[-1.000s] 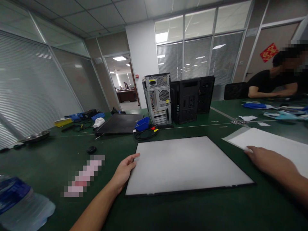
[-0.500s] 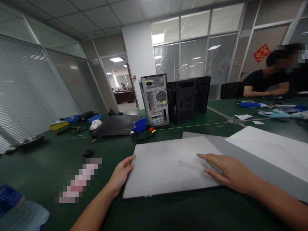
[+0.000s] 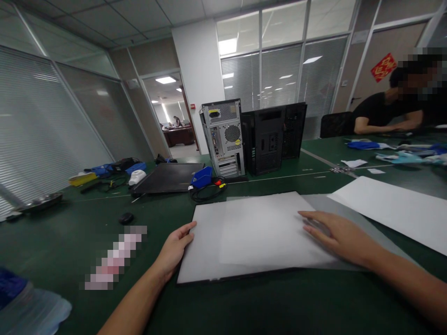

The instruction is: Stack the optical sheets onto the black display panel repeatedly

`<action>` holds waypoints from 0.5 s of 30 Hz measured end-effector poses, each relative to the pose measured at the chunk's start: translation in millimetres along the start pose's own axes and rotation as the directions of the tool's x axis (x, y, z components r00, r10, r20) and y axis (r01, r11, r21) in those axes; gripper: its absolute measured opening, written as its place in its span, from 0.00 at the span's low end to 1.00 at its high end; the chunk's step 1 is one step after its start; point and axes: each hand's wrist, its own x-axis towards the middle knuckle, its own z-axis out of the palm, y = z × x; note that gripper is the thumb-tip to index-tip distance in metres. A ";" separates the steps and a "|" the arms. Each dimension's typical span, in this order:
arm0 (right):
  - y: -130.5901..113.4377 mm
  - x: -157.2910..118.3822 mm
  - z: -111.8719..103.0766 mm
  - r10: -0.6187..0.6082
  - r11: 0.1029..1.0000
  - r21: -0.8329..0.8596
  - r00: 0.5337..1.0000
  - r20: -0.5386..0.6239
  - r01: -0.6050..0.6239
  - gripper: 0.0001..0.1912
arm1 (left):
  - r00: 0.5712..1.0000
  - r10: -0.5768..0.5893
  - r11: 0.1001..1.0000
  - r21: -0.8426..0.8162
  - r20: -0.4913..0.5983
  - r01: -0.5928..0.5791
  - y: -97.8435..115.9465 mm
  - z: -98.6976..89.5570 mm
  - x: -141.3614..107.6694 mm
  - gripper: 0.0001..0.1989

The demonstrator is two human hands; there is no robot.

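Observation:
A flat white panel with a thin black edge [image 3: 206, 246] lies on the green table in front of me. My left hand [image 3: 176, 246] grips its left edge, thumb on top and the other fingers partly hidden. A thin translucent sheet [image 3: 258, 232] overlaps the panel's middle and right side and reaches past its right edge. My right hand [image 3: 342, 237] is over the sheet near the panel's right side, fingers spread; whether it presses on the sheet is unclear. A larger white sheet [image 3: 401, 204] lies on the table farther right.
Computer cases [image 3: 226, 139] stand at the back, beside a dark flat panel [image 3: 167, 179] and a blue object with cables [image 3: 201, 177]. A black round object [image 3: 126, 218] is at left, a plastic-wrapped item [image 3: 35, 302] at lower left. A person sits at far right.
The translucent sheet has shifted left and now covers part of the panel. My right hand has moved slightly right and up. My left hand keeps its hold on the edge.

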 end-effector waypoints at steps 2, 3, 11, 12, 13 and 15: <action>-5.2 1.1 -2.9 -0.001 1.000 -0.024 0.999 -0.034 0.000 0.28 | 1.000 0.002 1.000 0.010 -0.012 -0.002 0.6 0.5 -0.4 0.25; -5.8 1.6 -3.7 0.028 0.997 -0.063 0.998 -0.059 -0.032 0.29 | 1.000 0.006 1.000 0.016 -0.014 -0.006 0.7 0.5 -0.2 0.25; -1.4 0.6 5.6 0.050 0.991 -0.123 0.998 -0.046 -0.055 0.29 | 0.997 0.076 0.997 -0.028 0.013 -0.076 -4.7 -4.6 5.6 0.29; -3.2 0.8 7.4 0.022 0.995 -0.100 0.999 -0.038 -0.026 0.28 | 0.996 0.092 0.995 -0.035 0.018 -0.091 -5.3 -5.0 5.8 0.30; -5.4 1.1 9.0 -0.010 0.997 -0.079 1.000 -0.028 0.008 0.28 | 0.994 0.105 0.994 -0.040 0.021 -0.104 -5.7 -5.2 5.7 0.30; -9.6 1.9 11.5 -0.077 0.996 -0.052 0.997 -0.007 0.077 0.26 | 0.993 0.112 0.993 -0.042 0.025 -0.111 -5.7 -5.2 5.0 0.31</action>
